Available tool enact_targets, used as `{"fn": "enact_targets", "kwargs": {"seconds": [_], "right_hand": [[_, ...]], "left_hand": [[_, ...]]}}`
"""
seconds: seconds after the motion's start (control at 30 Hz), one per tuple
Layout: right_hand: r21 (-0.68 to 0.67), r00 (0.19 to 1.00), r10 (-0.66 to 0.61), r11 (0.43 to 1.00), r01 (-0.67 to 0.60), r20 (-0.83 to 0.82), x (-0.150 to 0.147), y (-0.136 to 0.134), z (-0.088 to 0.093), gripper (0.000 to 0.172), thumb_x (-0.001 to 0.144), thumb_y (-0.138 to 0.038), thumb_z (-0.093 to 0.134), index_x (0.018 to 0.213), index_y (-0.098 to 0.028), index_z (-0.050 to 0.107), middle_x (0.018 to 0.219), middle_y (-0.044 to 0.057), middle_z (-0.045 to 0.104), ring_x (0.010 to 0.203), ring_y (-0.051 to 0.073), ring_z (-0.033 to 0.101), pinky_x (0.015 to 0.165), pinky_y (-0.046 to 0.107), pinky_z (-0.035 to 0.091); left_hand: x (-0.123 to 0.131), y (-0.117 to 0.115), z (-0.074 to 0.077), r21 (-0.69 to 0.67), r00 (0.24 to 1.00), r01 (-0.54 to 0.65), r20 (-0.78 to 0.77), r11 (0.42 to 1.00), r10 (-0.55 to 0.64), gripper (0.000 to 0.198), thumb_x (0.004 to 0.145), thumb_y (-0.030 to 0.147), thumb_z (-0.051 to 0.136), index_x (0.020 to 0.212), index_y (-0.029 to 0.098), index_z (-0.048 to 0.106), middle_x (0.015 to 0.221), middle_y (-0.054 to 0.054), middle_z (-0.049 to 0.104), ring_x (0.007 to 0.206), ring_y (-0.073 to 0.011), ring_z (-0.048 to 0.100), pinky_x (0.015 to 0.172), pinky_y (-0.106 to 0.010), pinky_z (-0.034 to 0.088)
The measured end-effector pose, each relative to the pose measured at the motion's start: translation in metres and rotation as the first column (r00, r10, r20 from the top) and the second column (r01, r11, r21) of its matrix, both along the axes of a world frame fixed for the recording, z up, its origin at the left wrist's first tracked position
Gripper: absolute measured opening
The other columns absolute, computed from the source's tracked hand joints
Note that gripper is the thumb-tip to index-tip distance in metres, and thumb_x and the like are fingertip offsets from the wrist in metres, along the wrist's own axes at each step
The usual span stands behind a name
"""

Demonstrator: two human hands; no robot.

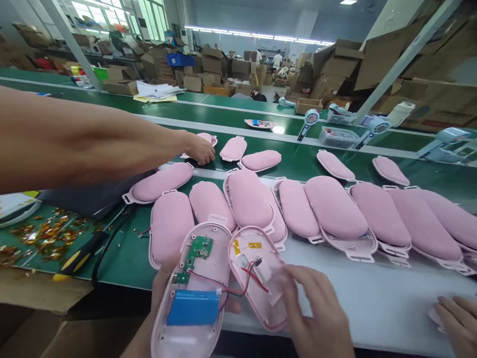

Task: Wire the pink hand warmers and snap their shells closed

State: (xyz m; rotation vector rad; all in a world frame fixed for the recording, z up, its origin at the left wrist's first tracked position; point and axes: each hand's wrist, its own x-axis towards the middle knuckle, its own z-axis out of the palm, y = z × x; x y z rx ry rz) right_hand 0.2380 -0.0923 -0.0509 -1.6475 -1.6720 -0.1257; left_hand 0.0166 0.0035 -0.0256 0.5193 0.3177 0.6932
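My left hand (163,281) is closed around an open pink shell half (190,343). Inside it lie a green circuit board (201,246) and a blue battery pack (194,307). Red and black wires (233,291) run from there to the second shell half (274,313), which has yellow tape pieces and a white patch in its cavity. My right hand (316,308) grips that half by its right edge, its fingertips slightly blurred. Both halves are tilted with their insides facing me, side by side over the bench's front edge.
A row of pink padded cases (249,199) lies just beyond my hands. Another person's arm (122,139) reaches in from the left to a case. A further person's hand (456,315) rests at right. A screwdriver (80,256) and amber tape scraps (48,238) lie left.
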Motion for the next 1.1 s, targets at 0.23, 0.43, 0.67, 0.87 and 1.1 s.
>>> {"fn": "enact_targets", "kwargs": {"seconds": [0.23, 0.43, 0.67, 0.87, 1.1], "right_hand": [[-0.159, 0.935, 0.128, 0.969, -0.189, -0.331, -0.041, -0.001, -0.013, 0.022, 0.092, -0.032, 0.046, 0.109, -0.021, 0.056, 0.083, 0.003, 0.066, 0.07, 0.015, 0.063, 0.06, 0.023, 0.052], [-0.194, 0.784, 0.179, 0.914, -0.355, -0.594, -0.062, 0.005, 0.006, 0.035, 0.091, -0.033, 0.048, 0.121, -0.018, 0.056, 0.069, -0.002, 0.06, 0.057, 0.011, 0.058, 0.052, 0.018, 0.048], [-0.172, 0.882, 0.275, 0.916, -0.361, -0.383, -0.065, 0.02, 0.021, 0.03, 0.083, -0.015, 0.049, 0.107, -0.024, 0.064, 0.081, 0.0, 0.069, 0.067, 0.013, 0.064, 0.061, 0.021, 0.051], [-0.13, 0.929, 0.326, 0.928, -0.35, -0.176, -0.052, 0.033, 0.027, 0.022, 0.087, -0.013, 0.045, 0.086, -0.022, 0.066, 0.075, 0.002, 0.061, 0.063, 0.014, 0.058, 0.056, 0.023, 0.045], [-0.252, 0.838, 0.437, 0.814, -0.523, -0.328, -0.029, 0.034, 0.043, 0.011, 0.09, -0.018, 0.05, 0.087, -0.022, 0.059, 0.083, 0.001, 0.063, 0.074, 0.013, 0.058, 0.066, 0.023, 0.045]], "left_hand": [[-0.012, -0.03, -0.017, -0.067, 0.985, 0.079, 0.16, 0.995, -0.067, 0.059, 0.082, 0.056, 0.04, 0.116, 0.016, 0.067, 0.105, -0.011, 0.072, 0.097, -0.0325, 0.067, 0.074, -0.038, 0.053], [-0.006, -0.032, -0.012, -0.082, 0.966, -0.031, 0.254, 0.996, 0.051, 0.044, 0.086, 0.043, 0.048, 0.11, 0.014, 0.071, 0.09, -0.013, 0.075, 0.088, -0.031, 0.069, 0.086, -0.044, 0.05], [-0.006, -0.036, -0.011, -0.057, 0.979, -0.09, 0.178, 0.994, 0.098, 0.039, 0.089, 0.036, 0.047, 0.11, 0.012, 0.07, 0.097, -0.014, 0.074, 0.094, -0.0304, 0.067, 0.094, -0.044, 0.045], [0.003, -0.035, -0.011, -0.071, 0.978, -0.099, 0.175, 0.992, 0.111, 0.04, 0.084, 0.038, 0.054, 0.101, 0.007, 0.072, 0.09, -0.016, 0.074, 0.086, -0.0306, 0.068, 0.089, -0.046, 0.047], [0.001, -0.03, -0.013, -0.156, 0.983, 0.014, 0.184, 0.988, 0.015, 0.049, 0.079, 0.048, 0.058, 0.101, 0.007, 0.071, 0.087, -0.016, 0.074, 0.072, -0.0274, 0.069, 0.067, -0.038, 0.054]]}}
